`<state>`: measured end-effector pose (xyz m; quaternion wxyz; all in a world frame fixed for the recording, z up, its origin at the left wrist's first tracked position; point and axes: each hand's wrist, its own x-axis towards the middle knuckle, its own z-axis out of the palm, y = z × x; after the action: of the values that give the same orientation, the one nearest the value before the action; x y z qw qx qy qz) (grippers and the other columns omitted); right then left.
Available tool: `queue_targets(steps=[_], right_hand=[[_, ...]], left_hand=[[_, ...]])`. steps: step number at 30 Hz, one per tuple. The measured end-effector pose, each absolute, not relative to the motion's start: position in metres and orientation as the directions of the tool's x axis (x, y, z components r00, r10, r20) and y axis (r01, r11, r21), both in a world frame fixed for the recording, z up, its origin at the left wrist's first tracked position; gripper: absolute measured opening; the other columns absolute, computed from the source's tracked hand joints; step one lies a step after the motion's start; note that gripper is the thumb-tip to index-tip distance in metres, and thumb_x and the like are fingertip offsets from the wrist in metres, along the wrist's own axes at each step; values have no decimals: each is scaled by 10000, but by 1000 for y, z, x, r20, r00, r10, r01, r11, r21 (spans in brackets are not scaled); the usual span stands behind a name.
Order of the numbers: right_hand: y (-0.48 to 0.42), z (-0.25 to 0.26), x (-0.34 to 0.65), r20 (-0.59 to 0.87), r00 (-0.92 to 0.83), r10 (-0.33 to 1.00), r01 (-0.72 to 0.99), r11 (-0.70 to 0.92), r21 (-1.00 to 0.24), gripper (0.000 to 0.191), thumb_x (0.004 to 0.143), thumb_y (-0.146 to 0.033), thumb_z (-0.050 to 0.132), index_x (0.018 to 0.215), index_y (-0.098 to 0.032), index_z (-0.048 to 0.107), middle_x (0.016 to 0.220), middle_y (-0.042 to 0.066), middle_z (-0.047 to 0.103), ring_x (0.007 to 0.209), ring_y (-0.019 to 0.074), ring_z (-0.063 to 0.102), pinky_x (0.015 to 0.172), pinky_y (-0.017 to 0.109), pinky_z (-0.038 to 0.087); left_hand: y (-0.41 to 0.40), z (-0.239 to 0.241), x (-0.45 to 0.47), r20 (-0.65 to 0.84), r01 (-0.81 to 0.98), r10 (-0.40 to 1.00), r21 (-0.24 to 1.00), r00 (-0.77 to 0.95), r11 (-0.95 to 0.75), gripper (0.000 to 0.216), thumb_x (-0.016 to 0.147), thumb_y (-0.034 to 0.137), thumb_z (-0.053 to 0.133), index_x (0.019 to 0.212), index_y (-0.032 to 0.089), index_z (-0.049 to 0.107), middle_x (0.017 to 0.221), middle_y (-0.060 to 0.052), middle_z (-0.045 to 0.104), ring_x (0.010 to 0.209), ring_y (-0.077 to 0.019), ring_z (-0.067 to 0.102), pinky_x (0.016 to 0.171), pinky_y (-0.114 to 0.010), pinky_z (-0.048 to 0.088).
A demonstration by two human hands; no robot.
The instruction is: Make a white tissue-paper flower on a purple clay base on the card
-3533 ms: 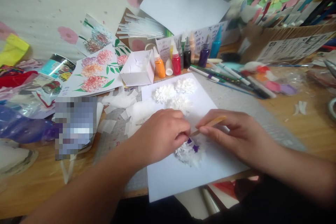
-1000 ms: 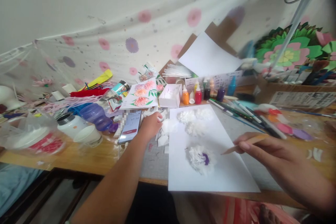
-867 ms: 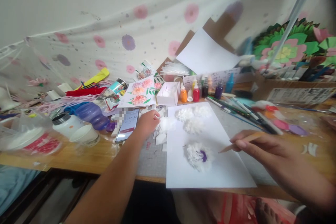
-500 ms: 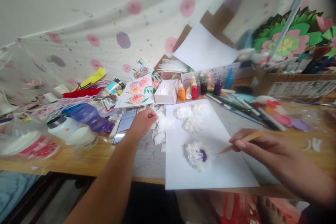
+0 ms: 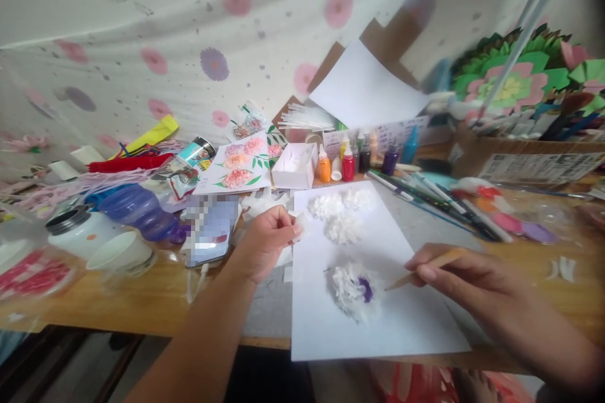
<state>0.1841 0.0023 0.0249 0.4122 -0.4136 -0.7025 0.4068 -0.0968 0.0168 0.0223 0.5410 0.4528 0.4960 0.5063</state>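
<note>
My left hand [image 5: 270, 238] is closed, pinching a small piece of white tissue paper [image 5: 299, 228] beside the left edge of a white sheet [image 5: 326, 337]. Between the fingertips of my right hand [image 5: 467, 283] is a slim wooden pencil [image 5: 399, 283], its point just over the sheet. The tip lies right of a ruffled white paper flower [image 5: 347, 293] with a purple centre, apart from it. Farther up the sheet are more ruffled white tufts [image 5: 341, 227]. Loose white paper pieces [image 5: 259, 201] lie behind my left hand.
Paint bottles [image 5: 348, 167] and an open white box [image 5: 295, 167] stand behind the sheet. A phone [image 5: 215, 233], a white cup [image 5: 120, 253] and a purple bottle [image 5: 137, 211] are at left. Pens [image 5: 439, 194] lie at right, before a cardboard box [image 5: 543, 154]. A flower picture [image 5: 236, 164] leans at the back.
My left hand has moved right from the paper pile toward the sheet, now with a tissue paper piece in its fingers. My right hand holds the pencil nearly in place; the view has shifted slightly.
</note>
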Motion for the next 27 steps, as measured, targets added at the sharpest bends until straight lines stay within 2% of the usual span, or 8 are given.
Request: queue_targets(steps=[5,13,19,27], right_hand=[[3,17,179,171,-346,923,229,260,-938,325,757,-518,644,638,-220,699,787,58,718,701,186,677,651,262,556],[7,15,174,145,-391,909,230,249,-941,238,801,-403,640,670,-206,670,786,38,712,712,160,664,690,255,525],[8,5,169,180,-423,888,285,319,-904,123,826,-283,613,781,-206,697,843,26,718,746,153,661,686,252,502],[1,4,167,185,-535,824,232,354,-906,89,843,-226,606,841,-200,692,826,2,703,767,124,651,701,218,485]], left_hand=[[11,18,-90,-76,-82,997,994,-8,75,270,607,158,713,698,164,459,615,68,484,574,-53,440,584,-194,348],[2,10,-78,-51,130,995,991,88,40,121,703,208,673,741,165,567,674,36,539,627,-76,463,586,-195,353],[-5,17,-52,-66,272,981,962,184,13,79,761,202,629,785,176,558,685,34,540,619,-82,476,569,-197,369],[-4,5,-30,-41,288,978,957,203,-20,73,776,184,601,812,191,538,715,35,524,669,-89,496,597,-195,398]])
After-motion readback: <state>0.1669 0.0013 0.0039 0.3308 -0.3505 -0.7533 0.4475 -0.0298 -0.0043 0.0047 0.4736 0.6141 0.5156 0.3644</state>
